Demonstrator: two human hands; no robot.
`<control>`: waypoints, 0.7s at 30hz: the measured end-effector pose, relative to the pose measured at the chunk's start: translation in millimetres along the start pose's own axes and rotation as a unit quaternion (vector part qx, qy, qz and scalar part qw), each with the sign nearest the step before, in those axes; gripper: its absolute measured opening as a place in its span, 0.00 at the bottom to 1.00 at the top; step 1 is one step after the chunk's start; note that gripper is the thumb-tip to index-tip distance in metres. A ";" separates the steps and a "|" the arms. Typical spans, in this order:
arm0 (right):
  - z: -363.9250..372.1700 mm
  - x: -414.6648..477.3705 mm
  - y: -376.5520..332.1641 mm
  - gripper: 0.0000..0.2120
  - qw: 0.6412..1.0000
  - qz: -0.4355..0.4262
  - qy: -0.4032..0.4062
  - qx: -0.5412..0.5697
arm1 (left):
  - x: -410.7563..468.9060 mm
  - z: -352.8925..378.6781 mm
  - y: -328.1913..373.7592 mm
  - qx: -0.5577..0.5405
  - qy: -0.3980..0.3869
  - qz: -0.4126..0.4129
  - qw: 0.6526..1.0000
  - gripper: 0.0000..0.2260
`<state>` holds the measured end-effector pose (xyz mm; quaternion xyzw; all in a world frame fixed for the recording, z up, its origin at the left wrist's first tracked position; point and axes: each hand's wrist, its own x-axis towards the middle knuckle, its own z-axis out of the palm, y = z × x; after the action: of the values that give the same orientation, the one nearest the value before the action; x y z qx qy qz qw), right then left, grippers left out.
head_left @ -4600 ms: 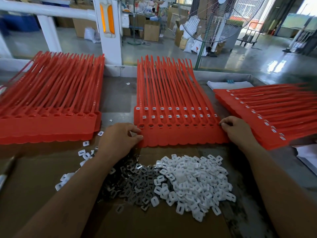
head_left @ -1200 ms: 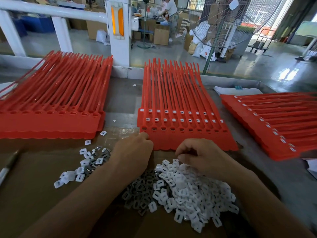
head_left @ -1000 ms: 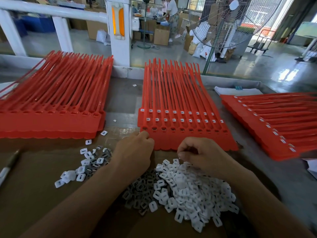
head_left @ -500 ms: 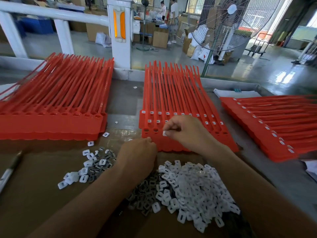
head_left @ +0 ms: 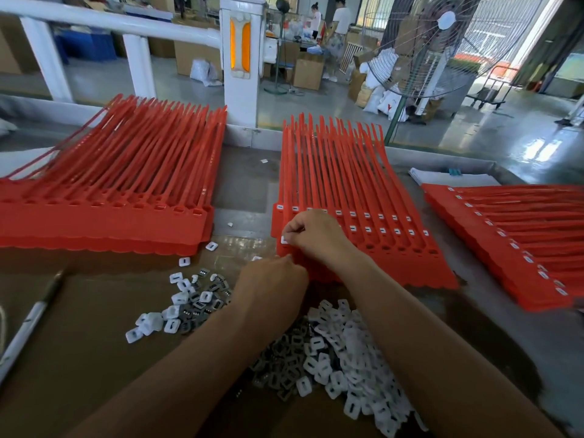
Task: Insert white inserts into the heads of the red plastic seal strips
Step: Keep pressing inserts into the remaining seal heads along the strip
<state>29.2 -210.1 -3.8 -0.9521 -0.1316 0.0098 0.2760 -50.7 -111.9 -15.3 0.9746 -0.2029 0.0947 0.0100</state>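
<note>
Three stacks: red seal strips lie as a left stack (head_left: pixel 104 191), a middle stack (head_left: pixel 363 216) and a right stack (head_left: pixel 512 241).
Right hand (head_left: pixel 319 238): thumb and forefinger pinch one white insert (head_left: pixel 283 239) at the leftmost head of the middle stack's near row.
Left hand (head_left: pixel 271 289): knuckles up, fingers curled, tips against the middle stack's near left corner; whether it grips anything I cannot tell.
Middle stack heads: the two farther rows show white inserts; the near row's other heads are open holes.
Left stack heads: unfilled.
Right stack heads: filled with white.
Loose inserts: a big pile (head_left: pixel 347 358) near, between the forearms; a smaller scatter (head_left: pixel 183 305) to its left, on brown cardboard (head_left: pixel 79 358).
Pen (head_left: pixel 28 324): near left edge.
</note>
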 end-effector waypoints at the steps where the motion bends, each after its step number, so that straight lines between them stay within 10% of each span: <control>1: 0.4 -0.2 -0.8 0.07 1.000 0.003 -0.003 -0.006 | 0.0 -0.2 -0.1 0.000 0.001 -0.002 1.000 0.11; 21: -2.1 12.0 -6.9 0.06 0.996 0.090 0.001 -0.010 | -1.1 0.3 0.8 -0.006 -0.006 -0.004 1.000 0.10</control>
<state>39.3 -202.5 2.3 -0.9626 -0.0449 0.0329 0.2650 -52.0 -112.3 -15.8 0.9757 -0.2001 0.0877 0.0151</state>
